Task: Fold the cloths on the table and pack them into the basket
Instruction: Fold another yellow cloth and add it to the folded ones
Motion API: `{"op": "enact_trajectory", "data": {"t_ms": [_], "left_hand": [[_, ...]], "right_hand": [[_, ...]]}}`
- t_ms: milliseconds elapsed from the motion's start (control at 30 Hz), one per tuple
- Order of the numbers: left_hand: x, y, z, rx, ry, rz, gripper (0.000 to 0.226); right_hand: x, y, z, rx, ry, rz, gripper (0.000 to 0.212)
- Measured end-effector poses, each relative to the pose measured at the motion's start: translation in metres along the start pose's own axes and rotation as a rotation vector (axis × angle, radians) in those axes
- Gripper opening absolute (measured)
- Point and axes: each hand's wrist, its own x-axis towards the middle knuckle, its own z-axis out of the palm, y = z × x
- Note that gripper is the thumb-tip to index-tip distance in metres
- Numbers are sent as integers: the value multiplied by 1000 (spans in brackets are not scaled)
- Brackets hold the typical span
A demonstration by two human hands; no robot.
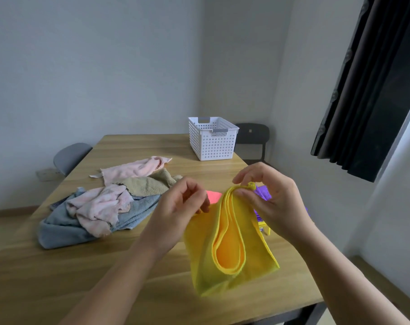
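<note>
Midair, a soft yellow cloth [232,261] is hanging in looped layers by the table's [128,266] right edge: L hand [185,207] pinching one corner, R hand [269,198] pinching the bunched hems. Perforated white basket [213,141] is sitting far back; fluffy terry pile [100,207] lying left, bare wood btwn.

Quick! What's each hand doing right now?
Left hand: pinching an edge of the yellow cloth.
Right hand: pinching the yellow cloth's top corner.
</note>
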Motion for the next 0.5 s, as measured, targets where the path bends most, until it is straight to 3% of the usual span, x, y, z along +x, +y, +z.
{"op": "enact_trajectory", "data": {"t_ms": [100, 200, 367, 433, 500], "left_hand": [[-11, 2, -6, -5, -116, 130, 46], [-21, 11, -11, 400, -201, 315, 60], [-17, 12, -11, 897, -120, 447, 39], [-12, 8, -12, 848, -11, 423, 23], [-7, 11, -15, 523, 70, 232, 21]], "right_hand": [[2, 1, 2, 54, 31, 157, 12], [7, 0, 3, 32, 69, 191, 13], [12, -3, -4, 62, 119, 240, 12], [13, -2, -8, 26, 120, 252, 11], [12, 2, -12, -25, 98, 287, 11]]}}
